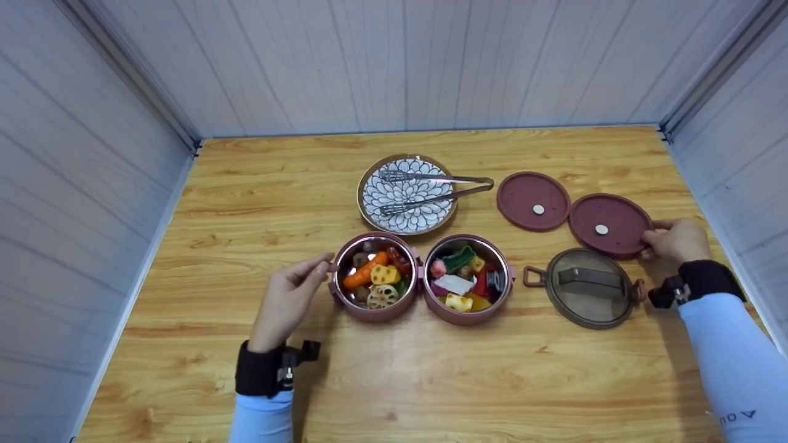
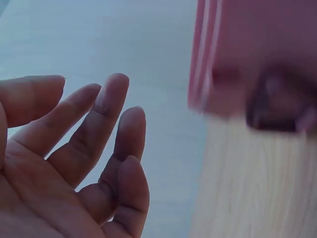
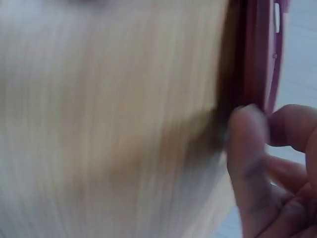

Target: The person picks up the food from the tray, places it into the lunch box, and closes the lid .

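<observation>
At the right of the head view, my right hand pinches the edge of a round dark red lid between thumb and fingers. That lid's rim also shows in the right wrist view, held at its lower end. My left hand is beside the left pink food container, its fingers loosely bent around nothing. In the left wrist view a gap separates the fingers from the container wall. Toy food fills this container, among it a carrot and a lotus root slice.
A second pink container with toy food stands against the first. Behind them, metal tongs lie across a patterned plate. Another dark red lid and a brown translucent lid with a handle lie right. Pale walls enclose the table.
</observation>
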### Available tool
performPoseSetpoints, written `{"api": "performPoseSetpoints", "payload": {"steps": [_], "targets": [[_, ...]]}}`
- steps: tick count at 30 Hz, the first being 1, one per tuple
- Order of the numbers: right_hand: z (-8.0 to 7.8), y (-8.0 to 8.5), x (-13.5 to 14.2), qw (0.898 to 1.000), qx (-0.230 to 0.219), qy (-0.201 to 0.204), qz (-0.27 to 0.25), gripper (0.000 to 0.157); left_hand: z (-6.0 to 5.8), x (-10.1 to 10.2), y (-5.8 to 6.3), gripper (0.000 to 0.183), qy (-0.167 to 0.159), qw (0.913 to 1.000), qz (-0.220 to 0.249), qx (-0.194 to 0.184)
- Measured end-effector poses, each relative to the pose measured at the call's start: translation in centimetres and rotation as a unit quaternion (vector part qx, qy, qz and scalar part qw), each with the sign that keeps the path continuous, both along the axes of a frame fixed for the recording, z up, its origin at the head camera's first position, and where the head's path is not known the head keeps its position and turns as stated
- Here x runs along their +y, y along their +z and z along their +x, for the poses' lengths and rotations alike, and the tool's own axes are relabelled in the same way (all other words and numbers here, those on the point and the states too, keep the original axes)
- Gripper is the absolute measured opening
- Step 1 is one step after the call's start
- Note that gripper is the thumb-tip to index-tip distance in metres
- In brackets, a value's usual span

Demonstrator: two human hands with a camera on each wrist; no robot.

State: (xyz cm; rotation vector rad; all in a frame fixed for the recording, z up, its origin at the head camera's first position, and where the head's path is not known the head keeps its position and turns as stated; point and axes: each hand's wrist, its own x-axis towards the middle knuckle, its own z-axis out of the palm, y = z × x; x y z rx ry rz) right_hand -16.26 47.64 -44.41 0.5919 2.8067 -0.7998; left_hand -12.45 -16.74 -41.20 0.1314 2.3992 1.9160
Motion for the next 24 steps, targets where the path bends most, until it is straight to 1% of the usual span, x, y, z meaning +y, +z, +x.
{"api": "performPoseSetpoints", "payload": {"steps": [2,3,4,5,6,7,9,10,12,13,15,17,19,21,24], "targets": [[0.3,0.5,0.0,0.999,0.018,-0.032,-0.04,0.054,0.3,1.1,0.1,0.027,-0.008,0.9999,-0.002,0.006],[0.5,0.8,-0.1,0.996,0.03,-0.049,-0.069,0.054,0.4,1.6,0.2,0.027,-0.009,0.9999,-0.005,0.011],[0.7,1.2,-0.4,0.991,0.045,-0.069,-0.102,0.055,0.4,2.1,0.2,0.026,-0.013,0.9998,-0.003,0.016],[1.0,1.6,-0.7,0.985,0.062,-0.087,-0.133,0.055,0.5,2.6,0.2,0.025,-0.016,0.9997,0.0,0.02],[1.3,2.1,-1.3,0.977,0.08,-0.107,-0.165,0.056,0.5,3.0,0.2,0.025,-0.019,0.9995,0.002,0.024],[1.6,2.6,-1.9,0.968,0.096,-0.126,-0.195,0.057,0.5,3.5,0.3,0.025,-0.023,0.9993,0.004,0.03],[2.2,3.6,-3.6,0.95,0.133,-0.155,-0.237,0.059,0.5,4.5,0.6,0.026,-0.032,0.9988,0.006,0.037],[2.5,4.1,-4.5,0.943,0.15,-0.163,-0.247,0.059,0.5,5.1,0.8,0.026,-0.038,0.9984,0.007,0.042],[3.2,4.8,-6.5,0.935,0.179,-0.167,-0.258,0.057,0.4,6.3,1.4,0.028,-0.049,0.9972,-0.002,0.055],[3.5,5.1,-7.6,0.931,0.195,-0.164,-0.262,0.056,0.4,6.9,1.7,0.028,-0.056,0.9963,-0.01,0.064],[4.1,5.6,-9.7,0.928,0.222,-0.148,-0.262,0.054,0.3,8.2,2.3,0.028,-0.066,0.9941,-0.02,0.084],[4.6,5.9,-11.8,0.931,0.244,-0.117,-0.246,0.052,0.1,9.6,2.9,0.029,-0.071,0.9914,-0.032,0.105],[4.9,6.1,-13.8,0.932,0.262,-0.082,-0.237,0.051,-0.1,10.9,3.3,0.031,-0.07,0.9889,-0.049,0.122],[5.1,6.2,-15.7,0.931,0.274,-0.043,-0.235,0.05,-0.4,12.0,3.7,0.035,-0.063,0.987,-0.068,0.131],[5.2,6.3,-18.3,0.933,0.271,0.01,-0.235,0.053,-0.8,13.5,3.8,0.04,-0.05,0.9864,-0.097,0.123]]}}
